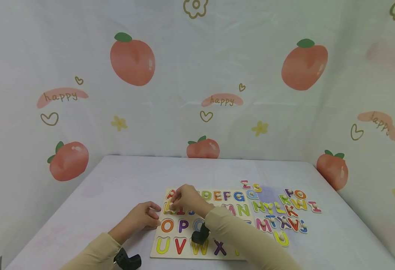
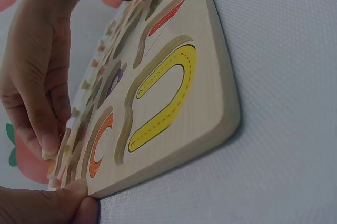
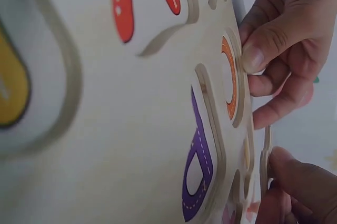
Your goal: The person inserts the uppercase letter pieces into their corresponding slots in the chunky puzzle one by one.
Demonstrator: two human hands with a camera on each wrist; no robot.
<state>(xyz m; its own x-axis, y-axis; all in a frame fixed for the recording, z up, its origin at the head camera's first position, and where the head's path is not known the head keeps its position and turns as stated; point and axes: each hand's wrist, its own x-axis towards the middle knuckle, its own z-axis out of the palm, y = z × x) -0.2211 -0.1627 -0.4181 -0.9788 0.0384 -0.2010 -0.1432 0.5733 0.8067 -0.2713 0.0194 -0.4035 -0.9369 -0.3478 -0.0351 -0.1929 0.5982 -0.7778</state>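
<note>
A wooden alphabet puzzle board [image 1: 157,252] lies on the table with coloured letter recesses. My left hand [image 1: 143,216] holds its left edge beside the orange O recess [image 1: 167,226]; in the left wrist view the thumb [image 2: 76,187] lies on the rim. My right hand [image 1: 188,200] reaches across the board and pinches a yellow letter piece [image 1: 166,208] over the start of the second row. In the right wrist view that piece [image 3: 265,161] shows edge-on between thumb and finger, near the board surface. Knobbed letters A to G fill the top row, partly hidden by my right hand.
Right of the board lie several loose knobbed letters, among them a yellow U [image 1: 281,238], a pink M [image 1: 263,225] and a red K [image 1: 291,210]. A pink Z [image 1: 245,184] and a yellow S [image 1: 257,188] lie behind. A printed curtain [image 1: 170,123] encloses the table.
</note>
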